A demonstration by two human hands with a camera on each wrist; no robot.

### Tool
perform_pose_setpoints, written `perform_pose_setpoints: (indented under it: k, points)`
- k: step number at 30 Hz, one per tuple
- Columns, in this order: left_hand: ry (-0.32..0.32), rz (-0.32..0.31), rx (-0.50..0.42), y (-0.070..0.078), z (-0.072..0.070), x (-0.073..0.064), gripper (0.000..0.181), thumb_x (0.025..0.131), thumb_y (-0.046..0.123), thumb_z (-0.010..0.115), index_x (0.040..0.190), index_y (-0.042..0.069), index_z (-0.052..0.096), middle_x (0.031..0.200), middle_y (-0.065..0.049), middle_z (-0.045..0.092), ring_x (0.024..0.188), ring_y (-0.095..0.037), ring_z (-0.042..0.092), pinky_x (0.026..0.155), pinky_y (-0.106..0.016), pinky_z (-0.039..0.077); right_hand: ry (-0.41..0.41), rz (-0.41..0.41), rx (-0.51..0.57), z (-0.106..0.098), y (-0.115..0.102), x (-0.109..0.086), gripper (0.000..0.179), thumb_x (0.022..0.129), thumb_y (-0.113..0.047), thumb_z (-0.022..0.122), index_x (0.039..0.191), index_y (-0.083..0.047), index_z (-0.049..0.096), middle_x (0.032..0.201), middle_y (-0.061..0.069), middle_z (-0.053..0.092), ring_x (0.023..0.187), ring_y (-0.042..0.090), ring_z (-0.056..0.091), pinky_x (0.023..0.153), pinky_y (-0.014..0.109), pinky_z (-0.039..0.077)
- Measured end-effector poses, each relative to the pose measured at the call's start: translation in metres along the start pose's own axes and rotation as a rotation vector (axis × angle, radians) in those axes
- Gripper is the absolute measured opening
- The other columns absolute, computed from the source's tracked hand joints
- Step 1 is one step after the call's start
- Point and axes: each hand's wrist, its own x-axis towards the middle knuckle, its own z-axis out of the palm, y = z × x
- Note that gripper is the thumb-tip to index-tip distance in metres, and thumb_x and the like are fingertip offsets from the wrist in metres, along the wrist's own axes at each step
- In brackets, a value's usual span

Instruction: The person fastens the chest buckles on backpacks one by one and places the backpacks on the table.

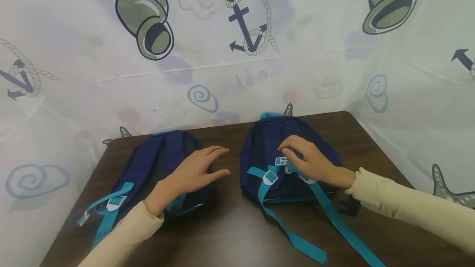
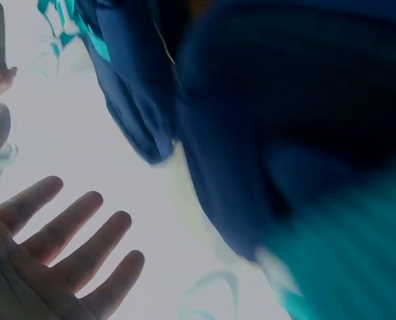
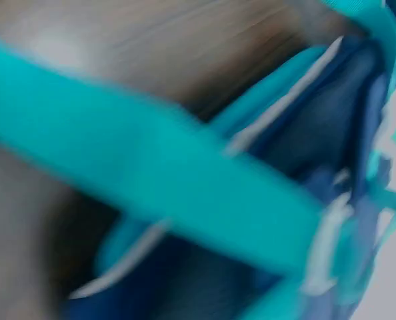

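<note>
Two navy backpacks lie on a brown table, straps facing up. My left hand (image 1: 194,172) is over the right side of the left backpack (image 1: 146,155), its fingers extended and holding nothing. Spread fingers of the left hand (image 2: 65,253) also show in the left wrist view, apart from the navy fabric. Over the right backpack (image 1: 252,147) is my right hand (image 1: 309,160), fingers loosely bent, with nothing seen in its grasp. Just below its fingertips sits a white chest buckle (image 1: 281,161). The right wrist view is blurred; a teal strap (image 3: 151,160) crosses it and no fingers show.
From the right backpack, a teal webbing strap (image 1: 297,240) and a second strap (image 1: 345,228) trail toward the table's front. A loose teal strap with a white buckle (image 1: 84,217) hangs off the left backpack. Behind the table (image 1: 230,221) hangs a white printed cloth (image 1: 315,69).
</note>
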Motion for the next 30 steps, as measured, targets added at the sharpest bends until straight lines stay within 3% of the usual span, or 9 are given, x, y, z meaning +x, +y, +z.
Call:
perform_pose_setpoints:
  k: [2, 5, 8, 13, 18, 26, 30]
  points:
    - [0.007, 0.056, 0.006, 0.009, 0.006, 0.016, 0.066, 0.096, 0.059, 0.056, 0.146, 0.017, 0.05, 0.145, -0.006, 0.055, 0.126, -0.027, 0.059, 0.105, -0.049, 0.048, -0.004, 0.136, -0.018, -0.008, 0.01, -0.011, 0.017, 0.096, 0.004, 0.055, 0.107, -0.004, 0.066, 0.102, 0.006, 0.067, 0.089, 0.012, 0.059, 0.078, 0.025, 0.052]
    - [-0.003, 0.12, 0.011, 0.024, 0.015, 0.04, 0.058, 0.097, 0.051, 0.059, 0.141, 0.014, 0.055, 0.139, -0.006, 0.06, 0.11, -0.024, 0.067, 0.096, -0.043, 0.054, -0.088, 0.351, -0.06, -0.017, 0.024, -0.027, 0.016, 0.101, -0.005, 0.052, 0.108, -0.003, 0.066, 0.104, 0.009, 0.068, 0.086, 0.011, 0.056, 0.075, 0.026, 0.05]
    - [-0.043, 0.161, 0.023, 0.041, 0.026, 0.065, 0.056, 0.097, 0.048, 0.06, 0.141, 0.013, 0.056, 0.138, -0.007, 0.061, 0.108, -0.022, 0.068, 0.093, -0.04, 0.055, -0.213, 0.447, -0.087, -0.023, 0.036, -0.037, 0.016, 0.1, -0.006, 0.053, 0.107, -0.004, 0.068, 0.103, 0.009, 0.069, 0.085, 0.013, 0.056, 0.075, 0.029, 0.05]
    - [-0.109, 0.2, 0.021, 0.06, 0.051, 0.1, 0.054, 0.099, 0.043, 0.06, 0.142, 0.011, 0.054, 0.139, -0.006, 0.061, 0.121, -0.02, 0.063, 0.099, -0.038, 0.053, -0.412, 0.397, -0.131, -0.022, 0.043, -0.035, 0.017, 0.097, -0.012, 0.063, 0.111, -0.01, 0.071, 0.109, 0.002, 0.069, 0.1, 0.021, 0.06, 0.088, 0.041, 0.051]
    - [-0.128, 0.208, -0.054, 0.067, 0.071, 0.11, 0.046, 0.099, 0.035, 0.062, 0.139, 0.013, 0.058, 0.135, -0.001, 0.064, 0.121, -0.016, 0.063, 0.1, -0.033, 0.053, -0.564, 0.352, -0.196, -0.011, 0.04, -0.023, 0.032, 0.092, -0.023, 0.071, 0.12, -0.007, 0.07, 0.116, 0.003, 0.067, 0.11, 0.026, 0.059, 0.093, 0.046, 0.052]
    - [-0.124, 0.325, -0.175, 0.073, 0.088, 0.119, 0.046, 0.1, 0.03, 0.061, 0.142, 0.013, 0.055, 0.132, -0.001, 0.065, 0.113, -0.012, 0.066, 0.091, -0.023, 0.053, -0.618, 0.345, -0.307, -0.004, 0.039, -0.016, 0.02, 0.087, -0.02, 0.076, 0.103, -0.008, 0.074, 0.093, -0.003, 0.061, 0.085, 0.012, 0.053, 0.074, 0.03, 0.049]
    - [-0.108, 0.286, -0.231, 0.071, 0.089, 0.119, 0.038, 0.098, 0.025, 0.065, 0.134, 0.013, 0.062, 0.121, 0.0, 0.069, 0.104, -0.011, 0.067, 0.086, -0.019, 0.053, -0.625, 0.324, -0.31, -0.004, 0.039, -0.014, 0.013, 0.086, -0.02, 0.074, 0.096, -0.013, 0.071, 0.09, -0.005, 0.059, 0.082, 0.01, 0.05, 0.07, 0.028, 0.046]
